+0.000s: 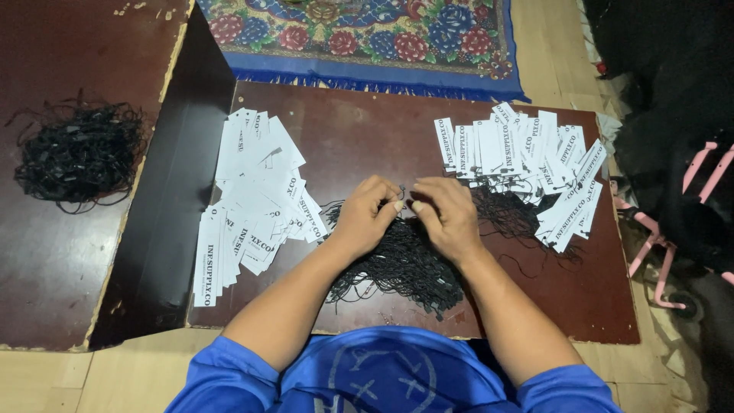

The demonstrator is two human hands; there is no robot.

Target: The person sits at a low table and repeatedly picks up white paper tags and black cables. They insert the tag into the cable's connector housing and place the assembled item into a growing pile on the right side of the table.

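Head view: at the centre of the brown board (pixel 359 122), the left hand (pixel 368 214) and right hand (pixel 447 216) are brought together, fingertips pinched shut on a thin black string (pixel 404 193). A heap of black strings (pixel 405 264) lies beneath them at six o'clock. White paper tags are spread at nine o'clock (pixel 256 203), strung tags at two o'clock (pixel 527 164).

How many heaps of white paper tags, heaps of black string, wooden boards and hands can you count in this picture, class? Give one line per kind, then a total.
Heaps of white paper tags: 2 (left heap, right heap)
Heaps of black string: 2 (far-left heap, middle heap)
Wooden boards: 2 (left board, middle board)
Hands: 2 (left hand, right hand)
Total: 8
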